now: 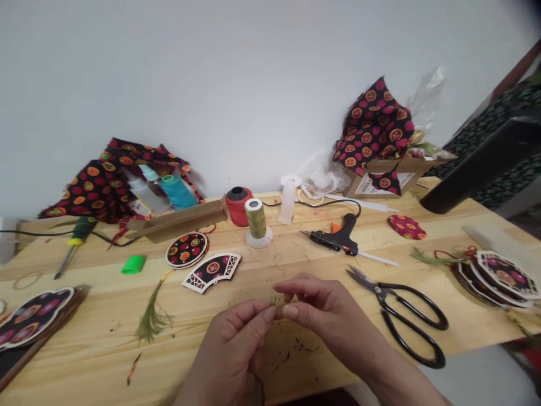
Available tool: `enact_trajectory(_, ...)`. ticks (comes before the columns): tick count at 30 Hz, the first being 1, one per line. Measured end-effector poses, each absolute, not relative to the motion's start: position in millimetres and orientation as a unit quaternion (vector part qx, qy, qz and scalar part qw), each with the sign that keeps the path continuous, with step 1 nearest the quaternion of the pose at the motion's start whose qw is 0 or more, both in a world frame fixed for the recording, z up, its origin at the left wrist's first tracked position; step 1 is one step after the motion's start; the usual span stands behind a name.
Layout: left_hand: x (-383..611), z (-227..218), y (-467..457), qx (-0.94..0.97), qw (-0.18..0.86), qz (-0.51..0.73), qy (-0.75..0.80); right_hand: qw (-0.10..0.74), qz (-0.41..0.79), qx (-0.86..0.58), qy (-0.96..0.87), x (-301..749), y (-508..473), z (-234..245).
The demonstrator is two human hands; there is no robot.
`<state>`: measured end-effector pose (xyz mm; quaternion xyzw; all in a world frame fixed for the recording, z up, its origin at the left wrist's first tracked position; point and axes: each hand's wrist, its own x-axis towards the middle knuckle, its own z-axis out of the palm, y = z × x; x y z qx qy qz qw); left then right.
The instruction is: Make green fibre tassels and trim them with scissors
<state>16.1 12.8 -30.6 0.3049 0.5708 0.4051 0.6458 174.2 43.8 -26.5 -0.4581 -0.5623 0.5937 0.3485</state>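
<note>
At the front middle of the table, my left hand (240, 338) is closed, its thumb and index finger pinched together. A tiny greenish-brown end pokes out at the fingertips, too small to name. My right hand (325, 316) meets it there, thumb tip against the pinch and index finger lifted; what it grips is hidden. Below the left hand a thin dark cord (258, 386) hangs. Right of my hands lie black-handled scissors (380, 293). An olive thread spool (256, 220) stands beyond them. To the left are a fan-shaped patterned piece (213, 272) and a round one (187, 250) with an olive tassel (154, 316).
A black glue gun (338, 237) and a red thread cone (237, 206) lie farther back. Patterned pieces are stacked at right (502, 276) and left (34, 316). A screwdriver (74, 248), green cap (133, 264) and cardboard box (376, 180) are also there. A person stands at far right.
</note>
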Motion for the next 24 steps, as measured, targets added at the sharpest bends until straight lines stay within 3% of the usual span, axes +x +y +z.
enact_trajectory(12,18,-29,12,0.372,0.639,0.342,0.58,0.336,0.673,-0.452,-0.48,169,51,-30)
enact_trajectory(24,17,-30,11,0.19,0.761,0.391,0.481,0.354,0.687,-0.455,-0.443,162,52,-26)
